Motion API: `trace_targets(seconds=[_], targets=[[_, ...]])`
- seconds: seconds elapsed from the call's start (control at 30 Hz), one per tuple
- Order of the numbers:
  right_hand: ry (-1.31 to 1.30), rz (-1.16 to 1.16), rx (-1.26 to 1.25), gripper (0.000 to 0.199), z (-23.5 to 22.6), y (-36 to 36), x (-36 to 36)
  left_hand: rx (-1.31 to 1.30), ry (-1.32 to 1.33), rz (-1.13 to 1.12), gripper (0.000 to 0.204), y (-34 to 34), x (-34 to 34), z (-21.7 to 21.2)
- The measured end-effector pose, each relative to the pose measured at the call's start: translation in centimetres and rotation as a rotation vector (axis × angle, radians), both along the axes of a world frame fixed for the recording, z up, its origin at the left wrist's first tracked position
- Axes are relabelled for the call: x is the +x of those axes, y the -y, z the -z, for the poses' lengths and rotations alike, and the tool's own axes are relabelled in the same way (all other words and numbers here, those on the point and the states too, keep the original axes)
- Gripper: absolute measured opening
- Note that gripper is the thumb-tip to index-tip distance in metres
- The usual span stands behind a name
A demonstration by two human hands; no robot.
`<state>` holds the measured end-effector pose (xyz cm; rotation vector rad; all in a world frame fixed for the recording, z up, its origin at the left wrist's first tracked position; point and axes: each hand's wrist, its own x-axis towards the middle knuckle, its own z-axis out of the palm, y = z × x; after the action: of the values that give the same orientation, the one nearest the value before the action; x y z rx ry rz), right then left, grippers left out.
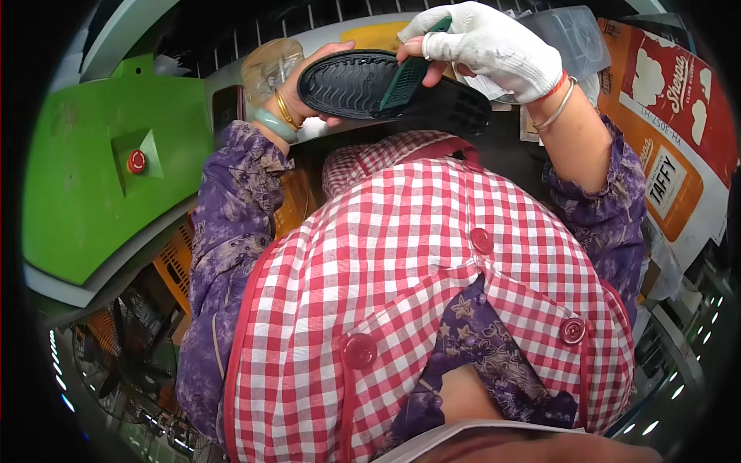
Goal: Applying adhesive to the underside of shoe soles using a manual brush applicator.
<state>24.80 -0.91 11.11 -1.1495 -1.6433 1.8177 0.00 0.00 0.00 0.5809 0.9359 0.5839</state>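
A black shoe sole with a wavy tread is held up in front of my chest, tread side toward me. My bare left hand is closed around its left end, thumb along the upper edge. My right hand, in a white glove with bare fingertips, grips a green brush. The brush slants down across the middle of the sole, and its lower end appears to touch the tread. The sole's right end lies below my right hand, in shadow.
At left stands a green machine cover with a red push button. Crumpled clear plastic and a dark phone-like object lie beside my left hand. A clear container and printed cartons are at right.
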Motion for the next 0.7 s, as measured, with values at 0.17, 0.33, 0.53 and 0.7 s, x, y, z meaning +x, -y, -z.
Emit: trace_targets(seconds=[0.17, 0.33, 0.53, 0.7], targets=[[-0.053, 0.126, -0.177, 0.02, -0.1, 0.7, 1.8, -0.099, 0.343, 0.28, 0.05, -0.5, 0.0, 0.1], [0.263, 0.084, 0.046, 0.024, -0.2, 1.8, 3.7, -0.124, 0.337, 0.314, 0.05, -0.9, -0.7, 1.5], [0.1, 0.382, 0.045, 0.026, 1.5, 2.5, 5.6, -0.182, 0.27, -0.007, 0.048, 1.0, 0.4, -0.3], [-0.057, 0.652, 0.179, 0.028, 2.3, 1.9, 1.0, -0.108, 0.472, -0.105, 0.046, 0.6, 2.0, -0.6]])
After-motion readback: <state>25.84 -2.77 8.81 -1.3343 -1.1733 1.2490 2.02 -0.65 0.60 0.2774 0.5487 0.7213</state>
